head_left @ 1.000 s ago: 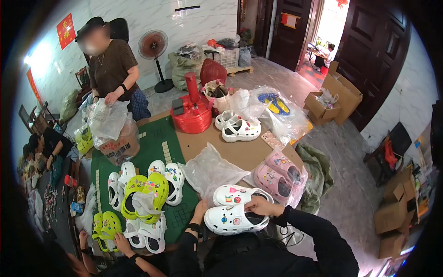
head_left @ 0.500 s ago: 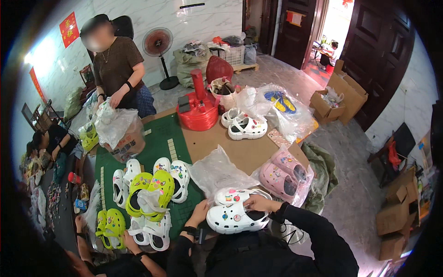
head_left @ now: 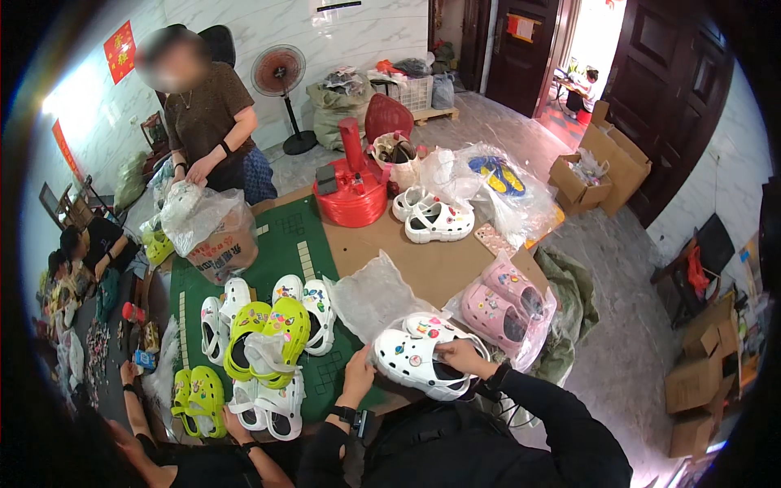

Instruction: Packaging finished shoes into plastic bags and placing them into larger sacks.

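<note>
A pair of white clogs (head_left: 407, 360) with colourful charms lies near the table's front edge, toes toward the left. My right hand (head_left: 464, 358) grips the clogs, its fingers reaching into the shoe opening. Beside the toes is my left hand (head_left: 356, 378), its fingers curled together; whatever they pinch is hidden. A clear plastic bag (head_left: 366, 294) lies flat just beyond the clogs. To their right, a pair of pink clogs (head_left: 492, 313) sits in clear plastic.
Lime-green clogs (head_left: 205, 398) and white clogs (head_left: 277, 411) stand on the green mat at left. A red spool of plastic twine (head_left: 350, 203) and more white clogs (head_left: 439, 224) are farther back. Across the table a person (head_left: 207, 122) handles a bag (head_left: 220, 244); another person's hand (head_left: 234, 424) is lower left.
The white clogs have turned and tilted, their heels swinging toward the right, with my right hand moving along. My left hand has shifted slightly. The person across has brought both hands together over the bag.
</note>
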A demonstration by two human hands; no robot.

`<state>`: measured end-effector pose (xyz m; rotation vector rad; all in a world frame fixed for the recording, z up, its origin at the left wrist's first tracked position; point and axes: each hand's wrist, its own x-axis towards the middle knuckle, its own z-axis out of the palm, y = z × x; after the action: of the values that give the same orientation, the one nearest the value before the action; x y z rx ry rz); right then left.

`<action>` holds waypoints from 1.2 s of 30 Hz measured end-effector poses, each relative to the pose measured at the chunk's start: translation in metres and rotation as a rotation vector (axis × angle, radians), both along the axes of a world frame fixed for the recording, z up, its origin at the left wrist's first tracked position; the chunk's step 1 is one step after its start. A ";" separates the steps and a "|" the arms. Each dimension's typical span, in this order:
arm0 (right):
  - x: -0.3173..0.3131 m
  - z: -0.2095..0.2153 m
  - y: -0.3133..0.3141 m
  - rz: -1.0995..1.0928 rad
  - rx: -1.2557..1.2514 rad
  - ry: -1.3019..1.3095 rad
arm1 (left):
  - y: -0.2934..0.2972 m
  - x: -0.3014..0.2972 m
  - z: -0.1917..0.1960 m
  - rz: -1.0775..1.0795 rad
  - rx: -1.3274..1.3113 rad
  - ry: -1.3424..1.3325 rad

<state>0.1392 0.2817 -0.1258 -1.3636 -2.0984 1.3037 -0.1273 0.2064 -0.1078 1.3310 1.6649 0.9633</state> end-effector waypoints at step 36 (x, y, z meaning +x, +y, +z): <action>-0.050 -0.057 -0.017 0.628 0.098 -0.114 | -0.022 -0.013 -0.078 -0.162 -0.086 0.540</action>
<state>0.0894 0.2652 -0.1823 -0.7689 -2.7608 1.3247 -0.1403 0.1845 -0.1857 1.7384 1.9228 0.4491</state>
